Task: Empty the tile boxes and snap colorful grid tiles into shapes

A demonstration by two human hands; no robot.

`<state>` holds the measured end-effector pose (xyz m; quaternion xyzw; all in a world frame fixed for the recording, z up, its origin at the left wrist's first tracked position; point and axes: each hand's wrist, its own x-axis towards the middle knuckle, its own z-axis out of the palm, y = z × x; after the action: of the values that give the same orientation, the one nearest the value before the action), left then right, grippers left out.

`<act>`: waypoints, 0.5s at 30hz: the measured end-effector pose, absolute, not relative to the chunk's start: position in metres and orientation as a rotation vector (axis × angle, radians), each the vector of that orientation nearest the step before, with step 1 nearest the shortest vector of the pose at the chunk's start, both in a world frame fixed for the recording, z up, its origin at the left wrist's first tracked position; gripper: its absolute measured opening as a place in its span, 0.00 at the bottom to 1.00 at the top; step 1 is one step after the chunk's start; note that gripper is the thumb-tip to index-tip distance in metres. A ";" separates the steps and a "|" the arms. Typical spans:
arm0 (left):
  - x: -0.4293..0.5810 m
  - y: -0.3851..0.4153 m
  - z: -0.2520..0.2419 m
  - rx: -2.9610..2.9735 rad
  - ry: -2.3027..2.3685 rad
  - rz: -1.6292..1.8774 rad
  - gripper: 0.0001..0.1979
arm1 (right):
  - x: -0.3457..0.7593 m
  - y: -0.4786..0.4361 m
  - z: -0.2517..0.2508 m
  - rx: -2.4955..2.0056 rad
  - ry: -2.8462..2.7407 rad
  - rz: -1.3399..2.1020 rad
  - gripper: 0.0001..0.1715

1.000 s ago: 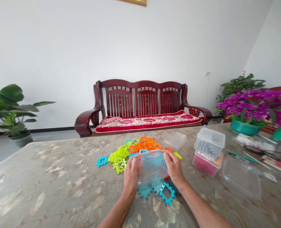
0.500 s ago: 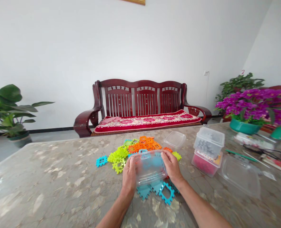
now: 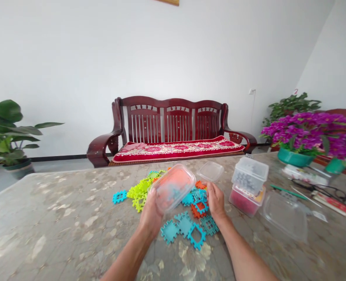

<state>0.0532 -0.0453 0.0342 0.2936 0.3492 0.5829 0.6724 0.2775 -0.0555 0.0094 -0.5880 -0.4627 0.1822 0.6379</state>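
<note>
My left hand (image 3: 150,212) grips a clear plastic container (image 3: 173,186) by its near edge and holds it tilted up above the table. My right hand (image 3: 216,201) rests among the toy tiles with its fingers curled on a blue and orange piece (image 3: 200,207). Blue interlocking tiles (image 3: 187,228) lie just in front of my hands. Yellow-green tiles (image 3: 139,192) and one lone blue tile (image 3: 119,196) lie to the left; orange ones show through the container.
Two stacked lidded boxes (image 3: 248,185) stand right of my hands, a clear lid (image 3: 210,171) behind, a larger clear lid (image 3: 286,215) further right. Potted purple flowers (image 3: 304,136), glasses and pens sit far right. A wooden bench (image 3: 170,130) stands beyond the marble-patterned table (image 3: 58,222).
The container was held flat over the blue tiles by both hands. Now my left hand alone has lifted and tilted it leftward, and my right hand has dropped onto the uncovered tiles.
</note>
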 end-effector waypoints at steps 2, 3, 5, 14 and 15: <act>0.056 -0.045 0.044 0.633 0.707 1.294 0.27 | 0.280 -0.053 0.003 -1.379 -1.086 0.362 0.31; 0.058 -0.044 0.049 0.628 0.673 1.283 0.26 | 0.280 -0.050 0.000 -1.388 -1.096 0.357 0.30; 0.065 -0.041 0.058 0.633 0.609 1.258 0.25 | 0.280 -0.045 -0.005 -1.392 -1.080 0.368 0.28; 0.142 0.017 0.073 0.548 0.656 1.204 0.13 | 0.287 -0.029 -0.014 -1.378 -0.877 0.327 0.23; 0.155 0.024 0.070 0.542 0.672 1.190 0.13 | 0.287 -0.028 -0.015 -1.378 -0.863 0.315 0.22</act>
<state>0.1546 0.0244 0.0704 0.2473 0.3067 0.5430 0.7416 0.2873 -0.0282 -0.0150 -0.6130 -0.3838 0.1403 0.6762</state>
